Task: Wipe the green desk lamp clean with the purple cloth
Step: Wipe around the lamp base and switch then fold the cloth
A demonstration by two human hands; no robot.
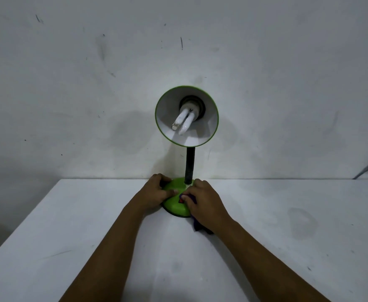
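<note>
Head view is showing your two hands working at the green desk lamp, which is standing upright on the white worktop close to the grey wall. Your left hand is gripping the left side of the round green base, fingers curled over its far edge and thumb lying across the top. Your right hand is pinching the purple cloth and pressing it against the right side of the base, next to the red switch; a fold of cloth is trailing below the wrist. The black flexible neck is rising to the white-lined shade, which is facing you and showing its tube bulb.
</note>
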